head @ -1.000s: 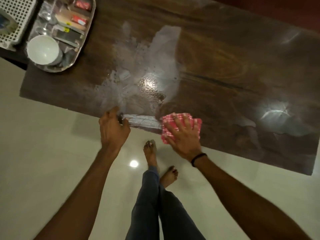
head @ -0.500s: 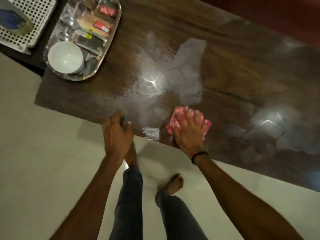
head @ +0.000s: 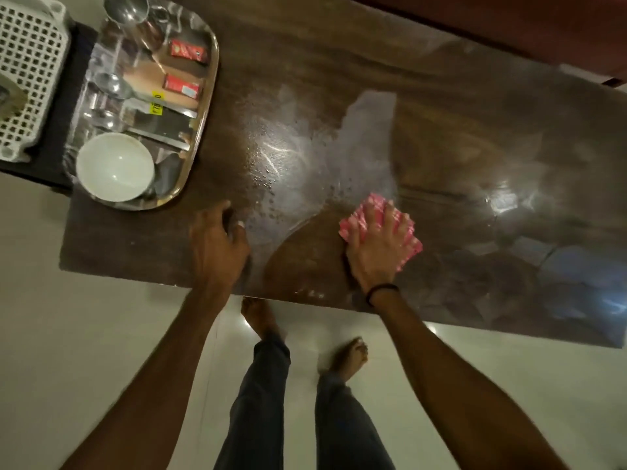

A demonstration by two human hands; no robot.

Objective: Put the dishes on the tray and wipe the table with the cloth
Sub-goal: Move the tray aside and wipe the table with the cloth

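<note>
A pink checked cloth [head: 412, 244] lies on the dark wooden table [head: 458, 106], a little in from the near edge. My right hand [head: 376, 247] presses flat on the cloth with its fingers spread. To its left, my left hand [head: 217, 245] rests on the tabletop with loosely bent fingers and holds nothing I can see. A steel tray [head: 205, 106] sits at the table's left end. It carries a white bowl [head: 115, 166], a steel cup [head: 127, 10], spoons and red packets [head: 181, 85]. A wet, streaky smear [head: 305, 147] covers the table's middle.
A white perforated plastic basket [head: 27, 72] stands left of the tray on a dark surface. My legs and bare feet [head: 349, 356] are on the pale glossy floor below the near table edge. A dark red surface runs behind the far edge.
My right hand has pushed the cloth from the near edge farther onto the table. My left hand has moved from the edge onto the tabletop. The view has shifted closer.
</note>
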